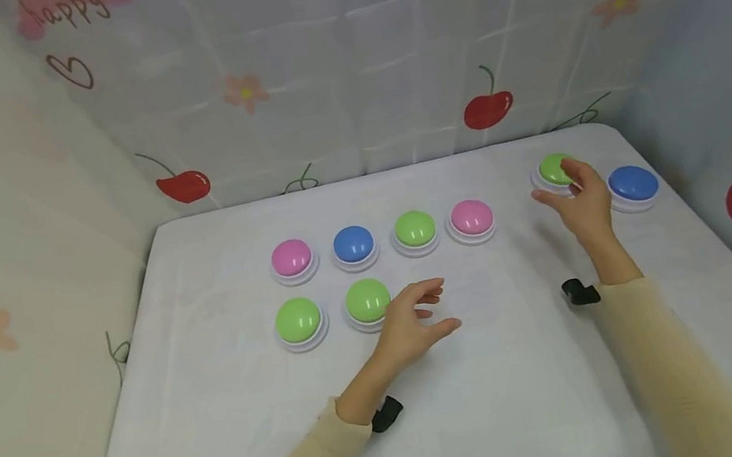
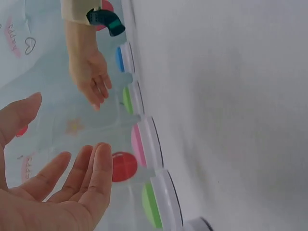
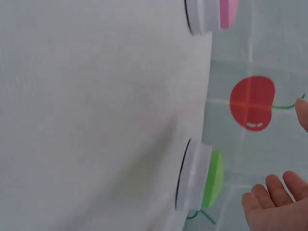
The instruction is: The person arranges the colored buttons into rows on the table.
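Observation:
My left hand [image 1: 405, 330] hovers with thumb and fingers spread apart, beside the nearer-row green button [image 1: 368, 300], whose right edge it overlaps in the head view. The left wrist view shows that hand [image 2: 72, 192] with nothing between its fingers. At the far right, my right hand [image 1: 585, 203] is held near a green button [image 1: 554, 168] on a white base, covering part of it. Seen from the right wrist, a gap separates the fingers [image 3: 279, 192] from the green dome [image 3: 214, 179]. A blue button [image 1: 633, 184] sits just right of this hand.
Along the back row stand a pink button [image 1: 292, 258], a blue button [image 1: 353, 244], a green button [image 1: 415, 229] and another pink button [image 1: 471, 218]. One more green button [image 1: 298, 321] is front left. Printed curtains [image 1: 340, 65] enclose the white table [image 1: 227, 442].

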`<state>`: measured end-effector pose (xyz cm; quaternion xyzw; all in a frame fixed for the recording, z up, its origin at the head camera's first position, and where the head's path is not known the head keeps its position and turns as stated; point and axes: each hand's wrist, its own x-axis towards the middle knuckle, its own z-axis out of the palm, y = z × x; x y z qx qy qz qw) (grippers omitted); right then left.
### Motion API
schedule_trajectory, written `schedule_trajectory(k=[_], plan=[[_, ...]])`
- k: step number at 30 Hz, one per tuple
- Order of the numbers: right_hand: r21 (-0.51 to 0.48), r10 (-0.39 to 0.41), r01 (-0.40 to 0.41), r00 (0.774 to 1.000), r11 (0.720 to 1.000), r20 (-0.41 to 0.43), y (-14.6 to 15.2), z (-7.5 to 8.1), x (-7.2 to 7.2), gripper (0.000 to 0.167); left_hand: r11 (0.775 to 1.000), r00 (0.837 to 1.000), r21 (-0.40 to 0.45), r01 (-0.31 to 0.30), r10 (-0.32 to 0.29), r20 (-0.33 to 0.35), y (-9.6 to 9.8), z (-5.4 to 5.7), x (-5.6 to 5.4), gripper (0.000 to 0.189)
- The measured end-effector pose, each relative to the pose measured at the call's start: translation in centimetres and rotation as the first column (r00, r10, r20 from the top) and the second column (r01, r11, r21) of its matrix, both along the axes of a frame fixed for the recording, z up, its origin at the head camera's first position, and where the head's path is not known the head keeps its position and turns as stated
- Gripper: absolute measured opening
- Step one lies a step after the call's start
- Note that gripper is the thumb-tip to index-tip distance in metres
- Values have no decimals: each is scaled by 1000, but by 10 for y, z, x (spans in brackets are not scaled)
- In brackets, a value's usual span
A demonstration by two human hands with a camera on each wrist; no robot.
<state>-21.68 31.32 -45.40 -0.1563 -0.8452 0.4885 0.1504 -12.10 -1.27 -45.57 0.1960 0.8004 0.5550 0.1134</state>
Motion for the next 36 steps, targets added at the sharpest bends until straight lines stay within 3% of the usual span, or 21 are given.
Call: schedule_trajectory(k=[5, 12, 19, 28, 36], plan=[[-29, -100, 103, 991, 994, 88, 30, -12, -23, 82, 999, 999, 40, 34, -35, 26, 14, -5, 4, 60], [-112, -113, 139, 970, 984, 214, 51, -22, -43, 89, 994, 998, 104, 28, -33, 45, 25, -8, 7, 56], [-124, -135, 176, 949, 977, 286, 58, -33, -51, 90, 993, 997, 114, 30, -38, 69, 28, -11, 10, 56], [-95, -125, 162, 940, 982, 317, 58, -32, -58, 87, 993, 997, 117, 21, -29, 68, 27, -14, 9, 56], [-130, -132, 184, 935, 974, 329, 61, -34, -58, 88, 994, 998, 108, 17, -24, 63, 27, -15, 7, 55]])
